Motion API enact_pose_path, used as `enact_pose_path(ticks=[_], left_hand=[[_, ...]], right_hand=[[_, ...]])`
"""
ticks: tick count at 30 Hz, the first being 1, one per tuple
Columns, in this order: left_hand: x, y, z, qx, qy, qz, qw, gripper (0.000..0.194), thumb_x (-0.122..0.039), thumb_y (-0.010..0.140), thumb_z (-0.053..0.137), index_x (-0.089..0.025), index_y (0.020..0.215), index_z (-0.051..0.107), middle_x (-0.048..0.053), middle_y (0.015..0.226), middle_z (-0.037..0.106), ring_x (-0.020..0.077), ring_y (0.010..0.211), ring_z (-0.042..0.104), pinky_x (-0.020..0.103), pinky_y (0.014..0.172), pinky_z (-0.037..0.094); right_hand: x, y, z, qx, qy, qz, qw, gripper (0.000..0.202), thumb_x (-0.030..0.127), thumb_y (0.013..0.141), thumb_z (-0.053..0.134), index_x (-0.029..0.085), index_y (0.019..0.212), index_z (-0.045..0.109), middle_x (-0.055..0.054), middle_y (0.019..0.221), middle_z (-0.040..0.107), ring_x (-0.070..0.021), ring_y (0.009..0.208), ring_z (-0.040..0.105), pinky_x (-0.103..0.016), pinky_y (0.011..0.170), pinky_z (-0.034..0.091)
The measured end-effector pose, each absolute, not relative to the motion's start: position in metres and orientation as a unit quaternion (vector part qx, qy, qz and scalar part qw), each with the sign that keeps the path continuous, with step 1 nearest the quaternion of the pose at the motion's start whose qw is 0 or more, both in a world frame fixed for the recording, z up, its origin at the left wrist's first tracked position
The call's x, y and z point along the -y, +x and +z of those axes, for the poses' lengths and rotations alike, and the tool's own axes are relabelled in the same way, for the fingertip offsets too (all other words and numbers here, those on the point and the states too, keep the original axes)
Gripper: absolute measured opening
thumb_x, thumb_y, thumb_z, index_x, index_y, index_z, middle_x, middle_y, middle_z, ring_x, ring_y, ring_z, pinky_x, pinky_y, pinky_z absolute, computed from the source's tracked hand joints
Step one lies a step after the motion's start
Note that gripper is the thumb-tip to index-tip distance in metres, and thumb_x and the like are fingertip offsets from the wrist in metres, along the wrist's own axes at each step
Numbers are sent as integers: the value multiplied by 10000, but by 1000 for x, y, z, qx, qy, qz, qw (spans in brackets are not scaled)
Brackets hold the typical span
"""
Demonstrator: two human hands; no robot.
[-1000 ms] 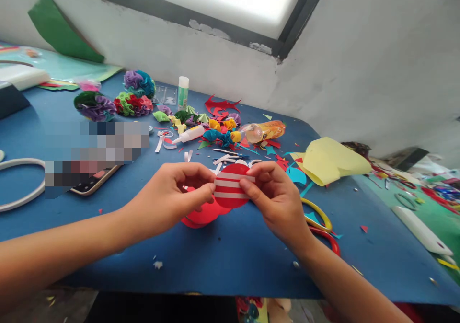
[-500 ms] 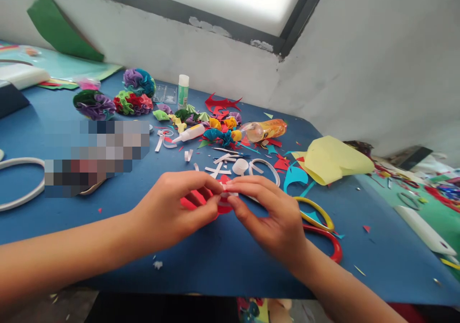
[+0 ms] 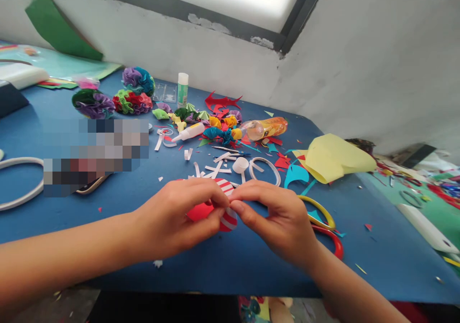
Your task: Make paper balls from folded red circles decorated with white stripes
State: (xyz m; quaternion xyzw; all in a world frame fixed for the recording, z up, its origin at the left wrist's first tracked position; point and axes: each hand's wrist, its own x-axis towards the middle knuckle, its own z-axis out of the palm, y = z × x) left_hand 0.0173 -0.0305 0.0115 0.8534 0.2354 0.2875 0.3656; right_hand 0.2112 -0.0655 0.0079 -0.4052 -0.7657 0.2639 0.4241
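In the head view, a red paper piece with white stripes (image 3: 228, 221) is held low over the blue table; part of it lies behind my fingers. My left hand (image 3: 179, 213) is closed, pinching it between thumb and fingers. Thumb and forefinger of my right hand (image 3: 276, 213) are pressed together at the paper's right edge, touching the left fingertips. Scissors with one yellow and one red handle (image 3: 332, 239) lie beside the right hand, partly covered by it. Just beyond the hands are a small white paper roll (image 3: 240, 165), loose white strips (image 3: 218, 169) and a white ring (image 3: 276, 175).
Farther back stand a glue stick (image 3: 183, 90), a white glue bottle (image 3: 190, 132), an orange-labelled bottle (image 3: 271, 128) and ruffled paper balls (image 3: 132, 101). Yellow paper (image 3: 338, 157) lies at right. A pixelated object (image 3: 108, 150) and a large white ring (image 3: 21, 203) are at left.
The striped paper has turned and shows more of its stripes. My right hand has shifted slightly right and down, and its fingers are now pinched closer together.
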Motion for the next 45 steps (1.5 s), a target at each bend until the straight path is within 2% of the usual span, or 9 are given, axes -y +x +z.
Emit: enact_pose_path(ticks=[8, 13, 17, 20, 24, 27, 32, 38, 45], left_hand=[[29, 17, 10, -208, 861, 292, 361, 88, -136, 840, 491, -149, 873, 572, 22, 823, 646, 108, 757, 583, 199, 710, 456], [30, 17, 14, -239, 829, 307, 401, 74, -137, 820, 486, -161, 838, 554, 18, 820, 634, 113, 742, 581, 215, 709, 470], [32, 17, 15, -292, 779, 302, 465, 88, -218, 808, 538, -151, 842, 583, 22, 799, 645, 123, 712, 586, 227, 669, 486], [32, 18, 13, -319, 729, 291, 530, 170, -289, 812, 557, -142, 876, 613, 30, 785, 652, 134, 692, 597, 241, 635, 500], [32, 19, 11, -326, 678, 285, 594, 195, -304, 824, 549, -137, 889, 626, 34, 763, 657, 141, 687, 620, 243, 617, 516], [31, 19, 11, -337, 683, 288, 581, 182, -289, 815, 559, -130, 862, 634, 35, 749, 655, 142, 679, 617, 243, 612, 518], [29, 19, 14, -357, 702, 303, 536, 185, -291, 794, 590, -124, 836, 656, 33, 712, 663, 139, 661, 611, 237, 612, 508], [30, 20, 12, -338, 730, 301, 512, 116, -224, 795, 580, -140, 812, 657, 22, 744, 661, 128, 670, 612, 220, 623, 502], [30, 19, 14, -295, 765, 305, 484, 70, -174, 811, 557, -172, 789, 624, -11, 720, 662, 96, 650, 601, 188, 636, 476]], right_hand=[[64, 213, 7, 779, -398, 254, 413, 94, 167, 824, 596, 237, 851, 651, 2, 790, 676, -142, 726, 629, -268, 681, 520], [66, 211, 2, 717, -432, 328, 437, 189, 225, 810, 628, 276, 992, 613, -19, 997, 665, -183, 939, 629, -317, 824, 515], [67, 208, -1, 667, -440, 387, 459, 203, 205, 819, 624, 319, 986, 597, 26, 881, 674, -118, 760, 656, -191, 642, 539], [68, 207, -3, 662, -429, 363, 496, 211, 181, 801, 640, 317, 953, 585, 42, 811, 650, -95, 674, 635, -153, 581, 526], [66, 206, -7, 710, -415, 273, 499, 187, 144, 795, 637, 279, 910, 580, 17, 852, 612, -118, 785, 612, -204, 707, 528], [62, 206, -7, 754, -412, 179, 479, 175, 115, 789, 640, 255, 888, 609, -10, 904, 606, -137, 863, 593, -247, 786, 505], [61, 206, 0, 769, -422, 118, 466, 178, 132, 769, 666, 251, 901, 658, -24, 868, 658, -166, 828, 625, -288, 750, 521], [62, 205, 4, 757, -422, 180, 464, 96, 156, 782, 644, 241, 809, 681, -15, 786, 677, -157, 710, 639, -284, 655, 533], [62, 209, 3, 736, -408, 305, 446, 100, 172, 817, 616, 252, 857, 660, -3, 841, 658, -144, 782, 619, -278, 705, 515]])
